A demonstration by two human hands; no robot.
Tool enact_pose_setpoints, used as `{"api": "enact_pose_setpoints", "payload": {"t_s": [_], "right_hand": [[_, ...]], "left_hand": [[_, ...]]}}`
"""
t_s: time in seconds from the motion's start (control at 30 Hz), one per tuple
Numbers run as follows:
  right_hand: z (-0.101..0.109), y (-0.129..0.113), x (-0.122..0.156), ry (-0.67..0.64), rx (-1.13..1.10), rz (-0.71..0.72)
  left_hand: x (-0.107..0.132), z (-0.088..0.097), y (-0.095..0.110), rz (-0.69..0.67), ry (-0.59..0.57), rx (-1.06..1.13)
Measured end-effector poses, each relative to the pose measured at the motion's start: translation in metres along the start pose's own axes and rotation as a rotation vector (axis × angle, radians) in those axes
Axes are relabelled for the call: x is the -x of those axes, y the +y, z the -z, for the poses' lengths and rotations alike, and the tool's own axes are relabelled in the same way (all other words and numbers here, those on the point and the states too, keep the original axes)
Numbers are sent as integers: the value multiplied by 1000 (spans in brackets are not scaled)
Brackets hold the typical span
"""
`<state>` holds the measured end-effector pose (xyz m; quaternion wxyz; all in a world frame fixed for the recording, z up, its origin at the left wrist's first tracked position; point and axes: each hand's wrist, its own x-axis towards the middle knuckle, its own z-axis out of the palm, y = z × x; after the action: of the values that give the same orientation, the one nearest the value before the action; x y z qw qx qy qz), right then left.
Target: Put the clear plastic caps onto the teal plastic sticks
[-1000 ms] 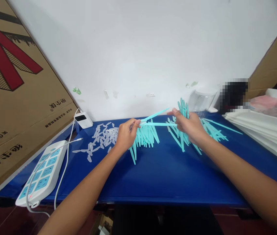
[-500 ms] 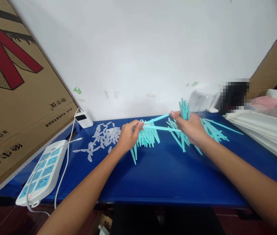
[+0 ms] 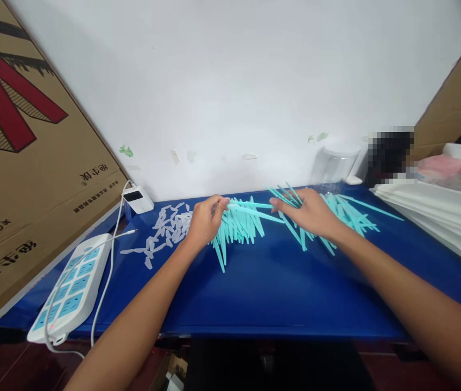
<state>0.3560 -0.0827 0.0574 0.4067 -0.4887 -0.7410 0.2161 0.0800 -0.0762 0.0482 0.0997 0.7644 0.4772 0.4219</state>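
My left hand (image 3: 206,220) is closed, with thumb and forefinger pinching the ends of two slim turquoise plastic sticks (image 3: 260,213) that point rightward. Curled around a small bunch of like sticks (image 3: 287,194) is my right hand (image 3: 311,212), its thumb by the far end of one pinched stick. Below and beside the left hand lies a dense pile of turquoise sticks (image 3: 238,225). A second pile (image 3: 352,214) spreads under and behind my right hand. Left of my left hand are scattered small translucent whitish pieces (image 3: 169,225), shaped like little covers.
A white power strip (image 3: 71,288) with a cable lies on the blue table (image 3: 279,304) at left, near a small white device (image 3: 138,200). Cardboard (image 3: 43,179) stands on the left. A clear container (image 3: 338,165) and stacked white sheets (image 3: 437,217) are at right.
My right hand has shifted left and turned, so its bunch of sticks now leans left rather than standing upright. My left hand has moved slightly left, still pinching the sticks.
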Motion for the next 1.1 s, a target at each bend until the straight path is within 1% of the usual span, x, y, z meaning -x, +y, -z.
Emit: {"api": "enact_pose_setpoints", "payload": {"t_s": [0.07, 0.13, 0.23, 0.3, 0.4, 0.47, 0.57, 0.63, 0.73, 0.77, 0.83, 0.9, 0.93, 1.0, 1.07, 1.1], "right_hand": [[-1, -2, 2, -61, 36, 23], [-3, -5, 4, -144, 40, 7], [-3, -11, 7, -293, 6, -39], [-2, -14, 8, -356, -30, -37], [-2, -16, 9, -405, -67, -3], [-2, -16, 9, -429, -77, 14], [0, -14, 7, -441, -80, 30], [6, -11, 4, -423, -47, 24], [22, -1, -5, -336, 120, -22], [27, 4, -8, -291, 219, -43], [38, 16, -15, -232, 491, -95], [47, 27, -18, -202, 766, -155], [50, 33, -19, -211, 854, -181], [54, 42, -19, -253, 955, -228], [55, 48, -17, -288, 988, -265], [56, 50, -16, -282, 989, -276]], "left_hand": [[-1, 1, -2, 3, 4, -8], [-1, 1, -3, -1, -10, -2], [-1, 1, -4, -13, -52, 7], [-1, 2, -4, -17, -90, 10], [-1, 1, -4, -24, -150, 25], [0, -1, -4, -19, -169, 44], [1, -5, -7, 22, -164, 80], [1, -9, -10, 58, -130, 107], [-1, -13, -17, 117, -56, 169], [-1, -14, -20, 143, -39, 201], [-3, -17, -23, 206, -25, 283], [-3, -19, -24, 277, -38, 379], [-3, -19, -24, 316, -54, 428], [-2, -19, -21, 399, -101, 518], [-1, -18, -16, 482, -156, 591], [0, -17, -13, 519, -182, 624]]}}
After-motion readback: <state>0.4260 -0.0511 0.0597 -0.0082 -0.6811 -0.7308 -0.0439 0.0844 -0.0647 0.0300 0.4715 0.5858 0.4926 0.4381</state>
